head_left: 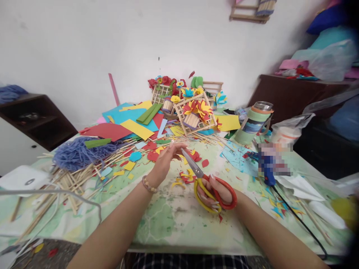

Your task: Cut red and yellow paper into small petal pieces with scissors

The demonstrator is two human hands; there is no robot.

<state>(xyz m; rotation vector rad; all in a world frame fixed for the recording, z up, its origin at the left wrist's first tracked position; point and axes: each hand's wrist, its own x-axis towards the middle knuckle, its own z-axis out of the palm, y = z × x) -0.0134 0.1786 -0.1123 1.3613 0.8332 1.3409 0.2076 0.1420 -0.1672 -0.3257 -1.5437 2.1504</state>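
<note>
My right hand point(217, 192) grips a pair of scissors point(206, 181) with red and yellow handles, fingers through the loops, blades pointing up-left toward my left hand. My left hand point(165, 158) hovers over the table with fingers curled and pinched near the blade tips; what it holds is too small to make out. Small red and yellow paper scraps point(187, 176) lie on the table just beneath both hands.
Wooden sticks point(73, 179) and blue yarn point(75, 153) lie at left. Coloured paper sheets point(131, 123) and stick frames with paper flowers point(195, 112) sit behind. A flask point(254, 123), a blue glue gun point(267, 168) with cord and plastic bags are at right.
</note>
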